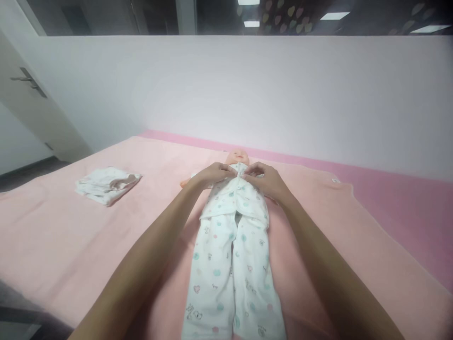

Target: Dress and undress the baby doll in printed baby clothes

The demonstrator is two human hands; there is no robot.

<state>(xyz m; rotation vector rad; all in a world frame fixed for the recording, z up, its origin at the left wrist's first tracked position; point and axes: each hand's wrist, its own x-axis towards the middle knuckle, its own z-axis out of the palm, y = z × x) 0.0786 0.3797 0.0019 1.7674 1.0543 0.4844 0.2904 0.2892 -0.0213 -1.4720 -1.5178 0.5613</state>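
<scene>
A baby doll point(238, 155) lies on its back, its head toward the wall. It wears a white printed jacket point(249, 204) and matching trousers point(215, 269). At the jacket's upper front, my left hand point(216, 174) pinches the left edge of the opening near the chest. My right hand point(264, 178) pinches the other edge just opposite, the fingertips of both hands almost meeting. Below them the jacket's front edges part toward the hem. One doll hand point(184, 183) sticks out at the left; the doll's other hand is hidden behind my right hand.
A folded white cloth point(108, 185) with prints lies to the left on the peach blanket point(141, 236). The blanket covers a pink mat point(396, 208), which shows along the back and right. A white wall point(247, 89) rises behind; a door point(31, 94) is at far left.
</scene>
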